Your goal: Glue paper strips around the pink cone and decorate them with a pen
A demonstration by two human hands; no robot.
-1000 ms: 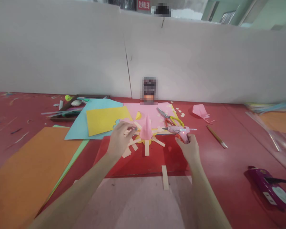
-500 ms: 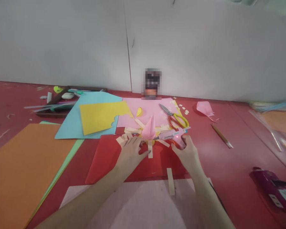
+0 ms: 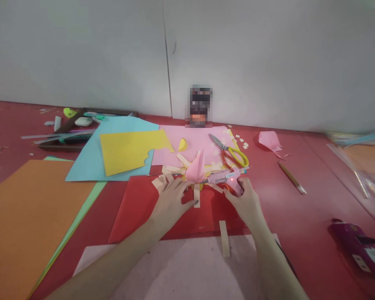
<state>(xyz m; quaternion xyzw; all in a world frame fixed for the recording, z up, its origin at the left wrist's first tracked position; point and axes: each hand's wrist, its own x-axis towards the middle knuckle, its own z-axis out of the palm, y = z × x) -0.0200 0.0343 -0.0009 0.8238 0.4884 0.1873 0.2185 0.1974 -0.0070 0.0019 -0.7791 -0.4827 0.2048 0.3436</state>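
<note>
Midway across the table stands a paper flower with a pink pointed centre point(image 3: 196, 168), yellow scalloped paper beneath it and cream paper strips point(image 3: 196, 196) spreading outward. My left hand point(image 3: 173, 198) holds it at its near left side, index finger at the pink base and thumb apart by a strip. In my right hand point(image 3: 245, 200) is a pink glue gun point(image 3: 220, 177) with a small red light glowing, its nozzle pointing left at the base of the pink centre. My right fingers wrap its handle and partly hide it.
Scissors point(image 3: 229, 151) lie open-bladed on pink paper behind the glue gun. A pencil-like stick point(image 3: 291, 177) and a pink paper piece point(image 3: 268, 141) are to the right. A purple power strip point(image 3: 359, 246) sits at lower right, coloured sheets point(image 3: 34, 208) at left, a dark tray point(image 3: 62, 146) behind.
The view has tilted slightly, shifting the sheets on the left outward in the picture. Both hands stay in nearly the same place, with the glue gun still at the flower.
</note>
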